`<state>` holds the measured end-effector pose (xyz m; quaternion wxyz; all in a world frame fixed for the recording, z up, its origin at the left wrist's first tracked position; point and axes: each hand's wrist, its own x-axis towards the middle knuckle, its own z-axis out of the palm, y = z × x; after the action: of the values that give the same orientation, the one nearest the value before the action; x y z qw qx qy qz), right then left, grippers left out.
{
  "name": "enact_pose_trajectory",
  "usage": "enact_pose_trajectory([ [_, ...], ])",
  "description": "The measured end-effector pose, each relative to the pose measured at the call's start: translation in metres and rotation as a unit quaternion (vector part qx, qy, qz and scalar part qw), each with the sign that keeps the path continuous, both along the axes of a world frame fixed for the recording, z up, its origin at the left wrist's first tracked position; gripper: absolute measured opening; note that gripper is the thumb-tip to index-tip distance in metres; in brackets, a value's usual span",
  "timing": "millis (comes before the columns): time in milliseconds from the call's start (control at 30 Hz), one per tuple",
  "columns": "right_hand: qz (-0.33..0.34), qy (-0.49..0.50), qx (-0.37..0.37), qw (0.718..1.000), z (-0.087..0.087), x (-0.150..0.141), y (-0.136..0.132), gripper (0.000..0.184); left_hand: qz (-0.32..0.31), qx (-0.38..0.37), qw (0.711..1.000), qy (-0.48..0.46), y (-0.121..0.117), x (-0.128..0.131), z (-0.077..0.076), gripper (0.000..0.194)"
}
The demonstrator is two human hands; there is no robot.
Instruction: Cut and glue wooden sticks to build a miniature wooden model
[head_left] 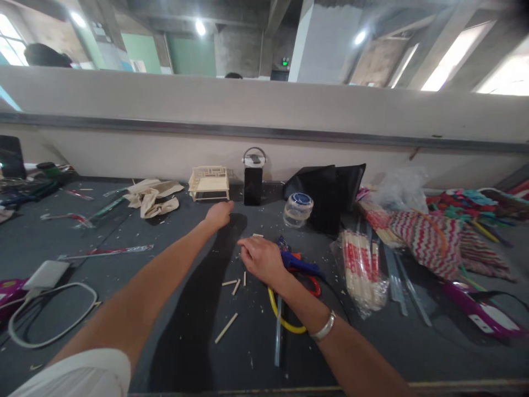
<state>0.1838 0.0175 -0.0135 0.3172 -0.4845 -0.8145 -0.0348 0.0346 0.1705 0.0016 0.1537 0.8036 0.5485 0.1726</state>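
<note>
- A miniature pale wooden daybed [210, 184] stands upright at the back of a dark desk [124, 309], just left of an upright phone [253, 187]; its long axis runs left to right, roughly along the wall [165, 149], its latticed back toward the wall and its open front toward the person.
- The left hand [219, 215] reaches to the daybed's front right leg, fingers bunched; whether they touch or grip it, one cannot tell.
- The right hand [262, 258] hovers or rests near a blue glue gun [303, 266], fingers curled; whether it holds anything, one cannot tell.
- Nearer the person, a longer stick [226, 328] lies diagonally, its far end pointing right; three short sticks [244, 279] lie beyond it, at differing angles.
</note>
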Motion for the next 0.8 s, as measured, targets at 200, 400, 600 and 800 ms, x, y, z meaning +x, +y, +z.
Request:
enact_pose_trajectory([
  [200,0.004,0.107,0.016,0.994,0.015,0.000,-0.005,0.040,0.000,-0.136,0.943,-0.303,-0.091,-0.014,0.011,0.040],
  [400,0.072,0.057,-0.008,0.996,0.021,-0.002,-0.009,0.049,0.039,-0.342,0.731,-0.589,-0.144,-0.020,0.010,0.048],
  [600,0.072,0.019,-0.007,0.997,0.018,-0.003,-0.008,0.048,0.047,-0.349,0.720,-0.598,-0.142,-0.021,0.005,0.045],
  [800,0.067,0.028,0.000,0.997,0.015,-0.005,-0.009,0.038,0.047,-0.367,0.693,-0.618,-0.141,-0.022,0.002,0.039],
])
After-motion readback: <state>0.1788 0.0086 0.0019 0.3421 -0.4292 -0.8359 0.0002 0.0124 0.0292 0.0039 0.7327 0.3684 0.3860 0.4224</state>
